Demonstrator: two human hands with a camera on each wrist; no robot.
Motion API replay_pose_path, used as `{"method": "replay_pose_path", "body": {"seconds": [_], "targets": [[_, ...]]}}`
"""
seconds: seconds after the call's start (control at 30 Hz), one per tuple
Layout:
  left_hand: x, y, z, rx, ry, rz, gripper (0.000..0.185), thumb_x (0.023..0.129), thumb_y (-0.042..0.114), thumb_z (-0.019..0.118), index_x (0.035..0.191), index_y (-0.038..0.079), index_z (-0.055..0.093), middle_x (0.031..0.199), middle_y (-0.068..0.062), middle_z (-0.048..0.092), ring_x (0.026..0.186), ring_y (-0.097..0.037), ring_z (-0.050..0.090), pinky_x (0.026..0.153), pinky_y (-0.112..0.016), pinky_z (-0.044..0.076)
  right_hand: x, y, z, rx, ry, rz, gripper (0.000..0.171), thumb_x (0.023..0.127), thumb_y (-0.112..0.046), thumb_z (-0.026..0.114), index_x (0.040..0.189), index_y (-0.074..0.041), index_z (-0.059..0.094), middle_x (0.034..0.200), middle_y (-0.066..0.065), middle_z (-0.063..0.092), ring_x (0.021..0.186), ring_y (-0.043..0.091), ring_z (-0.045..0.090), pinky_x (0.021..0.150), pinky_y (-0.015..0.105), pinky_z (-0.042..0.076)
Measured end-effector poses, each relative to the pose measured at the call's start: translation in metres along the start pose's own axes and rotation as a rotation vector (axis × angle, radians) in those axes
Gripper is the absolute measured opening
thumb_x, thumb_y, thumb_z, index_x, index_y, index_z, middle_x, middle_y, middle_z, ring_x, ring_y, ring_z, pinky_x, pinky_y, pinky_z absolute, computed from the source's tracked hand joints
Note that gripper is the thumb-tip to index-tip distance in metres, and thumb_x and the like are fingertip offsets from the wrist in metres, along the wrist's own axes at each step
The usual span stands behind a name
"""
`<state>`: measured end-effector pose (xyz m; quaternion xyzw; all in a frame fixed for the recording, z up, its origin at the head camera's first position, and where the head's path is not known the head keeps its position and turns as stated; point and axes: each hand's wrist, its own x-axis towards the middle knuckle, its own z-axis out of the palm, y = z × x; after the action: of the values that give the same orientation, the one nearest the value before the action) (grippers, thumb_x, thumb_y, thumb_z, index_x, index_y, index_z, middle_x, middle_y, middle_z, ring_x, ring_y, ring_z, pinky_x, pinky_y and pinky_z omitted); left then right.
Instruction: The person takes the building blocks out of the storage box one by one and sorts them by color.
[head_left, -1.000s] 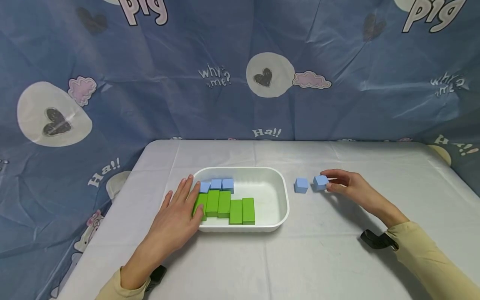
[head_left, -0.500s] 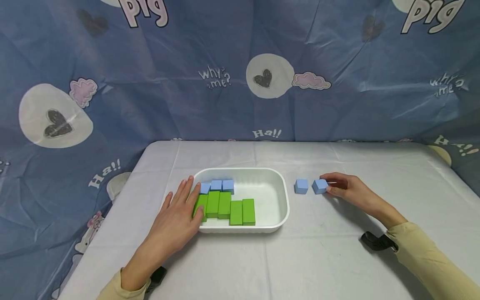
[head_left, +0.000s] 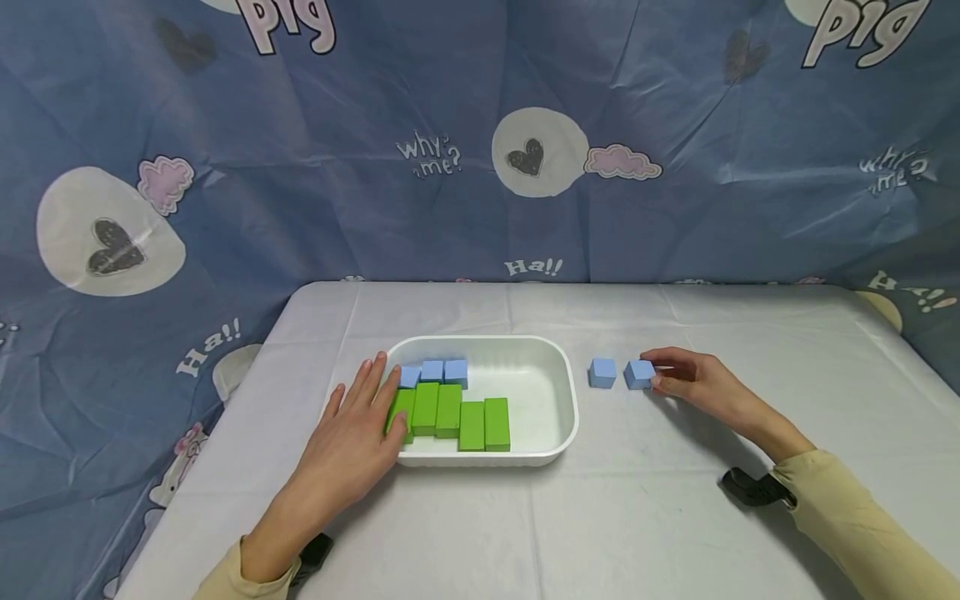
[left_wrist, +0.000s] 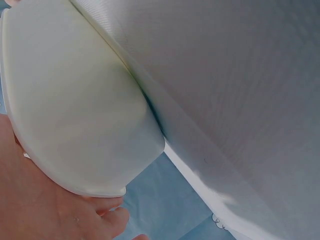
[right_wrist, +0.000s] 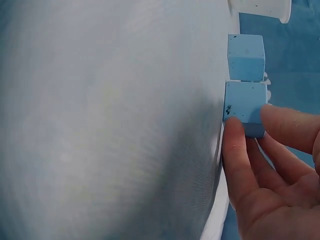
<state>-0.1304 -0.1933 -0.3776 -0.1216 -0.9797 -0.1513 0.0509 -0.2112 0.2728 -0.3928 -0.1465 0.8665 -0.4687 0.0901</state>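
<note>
White-clothed table (head_left: 600, 533) spanning lower frame | right hand (head_left: 696, 382), centre-right, pinching light-blue cube (head_left: 638, 374), now sitting lower, apparently being set beside matching cube (head_left: 602, 373) | left hand (head_left: 348, 442), straight-fingered, resting against white plastic tray (head_left: 480, 459)

Head view evenly lit; wrist views hazy, bluish; soft shadows.

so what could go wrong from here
The right hand has the pinched blue cube only by its fingertips, so it might slip. The other blue cube sits close on the tray side and could get bumped. The left hand lies over the left end of the tray; a careless shift might nudge the green blocks there.
</note>
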Motion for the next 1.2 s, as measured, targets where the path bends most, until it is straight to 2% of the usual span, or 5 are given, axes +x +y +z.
{"method": "replay_pose_path", "body": {"seconds": [0.43,0.67,0.83,1.07,1.2], "targets": [[0.0,0.0,-0.001,0.0,0.005,0.005,0.059,0.103,0.033,0.039,0.154,0.004,0.032,0.163,-0.012,0.012,0.15,-0.028,0.009,0.114,-0.058,0.011,-0.003,-0.004,-0.009,0.05,0.073,-0.063,0.043,0.096,-0.015,0.065,0.135,0.001,0.056,0.135,0.018,0.057,0.108,0.008,0.061,0.083,0.021,0.053],[0.0,0.0,-0.001,-0.001,0.005,0.005,0.058,0.103,0.032,0.04,0.154,0.004,0.033,0.163,-0.013,0.013,0.15,-0.029,0.009,0.114,-0.058,0.012,-0.003,-0.017,-0.012,0.008,0.145,-0.154,0.038,0.098,-0.014,0.063,0.134,-0.004,0.058,0.132,0.014,0.06,0.103,0.019,0.066,0.082,0.02,0.052],[-0.001,0.0,-0.001,-0.017,0.004,0.01,0.058,0.103,0.032,0.04,0.154,0.004,0.032,0.163,-0.013,0.013,0.149,-0.029,0.009,0.115,-0.058,0.011,-0.001,-0.031,-0.005,0.054,0.166,-0.16,0.035,0.097,-0.015,0.065,0.13,-0.006,0.061,0.127,0.007,0.063,0.103,0.018,0.067,0.083,0.025,0.054],[-0.002,-0.001,0.0,-0.022,0.003,0.009,0.058,0.103,0.032,0.039,0.154,0.004,0.032,0.163,-0.013,0.012,0.15,-0.028,0.008,0.115,-0.058,0.01,0.006,-0.049,0.01,0.129,0.179,-0.185,0.033,0.095,-0.015,0.067,0.127,-0.006,0.063,0.125,0.014,0.063,0.105,0.016,0.065,0.081,0.031,0.056],[-0.001,-0.002,0.0,-0.017,0.008,0.009,0.058,0.103,0.032,0.039,0.154,0.004,0.032,0.163,-0.013,0.013,0.15,-0.028,0.008,0.115,-0.058,0.011,0.012,-0.061,0.02,0.143,0.166,-0.197,0.032,0.096,-0.017,0.067,0.126,-0.009,0.064,0.124,0.01,0.064,0.104,0.017,0.066,0.081,0.035,0.056]]}}
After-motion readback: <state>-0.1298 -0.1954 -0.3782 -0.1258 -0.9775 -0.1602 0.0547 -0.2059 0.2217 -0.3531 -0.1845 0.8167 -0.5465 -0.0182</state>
